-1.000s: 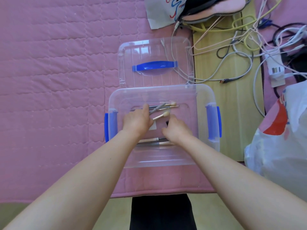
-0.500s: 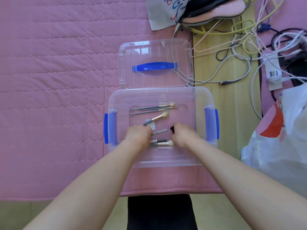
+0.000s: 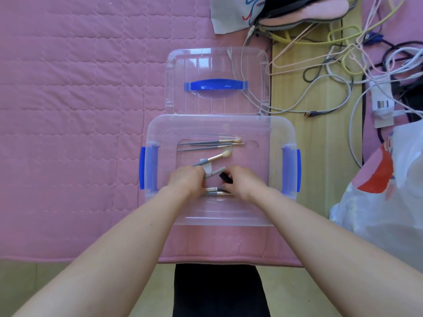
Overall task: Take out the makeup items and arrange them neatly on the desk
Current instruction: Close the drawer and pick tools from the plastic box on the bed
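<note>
- My left hand (image 3: 187,181) and right hand (image 3: 243,183) have dropped from the bin's middle to its lower half, in the centre of the frame, and now close over the nearest makeup brushes (image 3: 216,191).
- The left hand's fingers curl around a grey brush handle (image 3: 215,173); the right hand's fingers are curled beside a small black item (image 3: 225,177), though I cannot tell whether they hold it.
- Three brushes (image 3: 212,143) lie untouched toward the bin's upper side, so I judge the unloading barely begun.
- The clear bin (image 3: 219,124) has tall walls and blue side latches (image 3: 142,171); my hands must lift clear of the rim.
- The lid (image 3: 217,65) lies just above it.
- The pink quilted mat (image 3: 68,110) at left offers open room; cables (image 3: 332,65) and a plastic bag (image 3: 389,191) crowd the right.
</note>
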